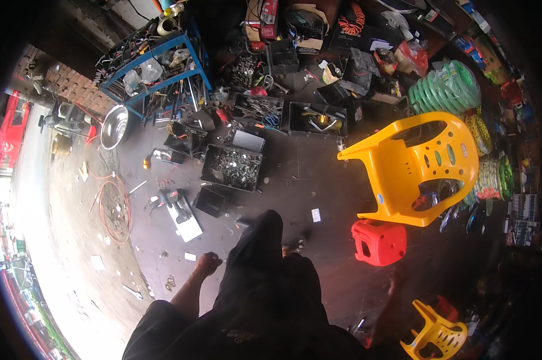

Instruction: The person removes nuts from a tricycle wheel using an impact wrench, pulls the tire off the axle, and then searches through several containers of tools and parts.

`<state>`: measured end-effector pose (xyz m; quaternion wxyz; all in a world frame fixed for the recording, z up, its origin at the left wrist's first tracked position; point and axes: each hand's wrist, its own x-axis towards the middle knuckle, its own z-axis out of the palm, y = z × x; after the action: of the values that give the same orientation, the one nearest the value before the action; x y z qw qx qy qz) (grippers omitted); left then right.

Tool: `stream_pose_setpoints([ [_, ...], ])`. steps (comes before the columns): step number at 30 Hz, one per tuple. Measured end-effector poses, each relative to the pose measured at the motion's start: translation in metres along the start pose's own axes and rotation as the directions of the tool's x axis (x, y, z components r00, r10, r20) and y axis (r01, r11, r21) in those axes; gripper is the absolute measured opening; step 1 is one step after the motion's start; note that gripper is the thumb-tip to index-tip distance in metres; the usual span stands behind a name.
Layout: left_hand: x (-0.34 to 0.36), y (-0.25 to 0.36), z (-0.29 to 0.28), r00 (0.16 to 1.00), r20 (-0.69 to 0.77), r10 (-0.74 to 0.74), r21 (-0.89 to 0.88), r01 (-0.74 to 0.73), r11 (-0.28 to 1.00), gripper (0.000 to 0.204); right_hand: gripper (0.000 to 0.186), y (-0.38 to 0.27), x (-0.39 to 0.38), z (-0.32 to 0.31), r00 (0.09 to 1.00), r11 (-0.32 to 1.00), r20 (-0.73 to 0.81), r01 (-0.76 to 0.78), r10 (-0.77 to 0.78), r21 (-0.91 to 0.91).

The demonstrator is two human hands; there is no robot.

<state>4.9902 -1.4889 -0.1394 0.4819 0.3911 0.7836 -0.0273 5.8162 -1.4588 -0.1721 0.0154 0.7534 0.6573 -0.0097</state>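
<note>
My left hand (209, 264) hangs beside my left leg, its fingers curled closed, and I see nothing in it. Past it lies a white card-like sheet (189, 230) with dark tool-like pieces on its upper part. My right hand (397, 277) is dim and blurred, low at my right side, just below a small red plastic stool (379, 242). Its fingers cannot be made out. Behind the stool, a yellow plastic armchair (397, 180) appears tipped in this view.
Ahead are a black bin of small metal parts (232, 168), more tool bins (317, 120) and a blue tool rack (154, 66). Green coiled hose (445, 88) sits at right. A red cable (112, 207) lies at left; a second yellow chair (436, 333) is lower right.
</note>
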Motion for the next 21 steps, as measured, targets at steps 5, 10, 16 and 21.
stream_pose_setpoints([
  [5, 0.016, -0.049, 0.052, 0.992, -0.128, 0.015, 0.035, -0.010, 0.999, 0.035, 0.020, -0.063, 0.281, -0.051, 0.847, 0.867, -0.187, 0.495, -0.497, -0.058],
  [10, 0.048, -0.017, 0.058, 0.995, -0.082, 0.059, 0.187, -0.042, 0.982, 0.034, 0.020, -0.265, 0.372, -0.061, 0.949, 0.747, 0.281, -0.081, -0.145, 0.660],
  [16, 0.150, 0.070, 0.007, 0.992, -0.122, 0.018, -0.036, -0.022, 0.999, 0.033, 0.024, -0.387, 0.451, 0.016, 0.816, 0.903, 0.550, -0.084, -0.180, 0.421],
  [21, 0.280, 0.089, -0.027, 0.942, -0.295, -0.159, -0.213, 0.097, 0.972, 0.024, 0.025, -0.429, 0.528, 0.141, 0.757, 0.878, 0.554, 0.052, -0.346, 0.477],
])
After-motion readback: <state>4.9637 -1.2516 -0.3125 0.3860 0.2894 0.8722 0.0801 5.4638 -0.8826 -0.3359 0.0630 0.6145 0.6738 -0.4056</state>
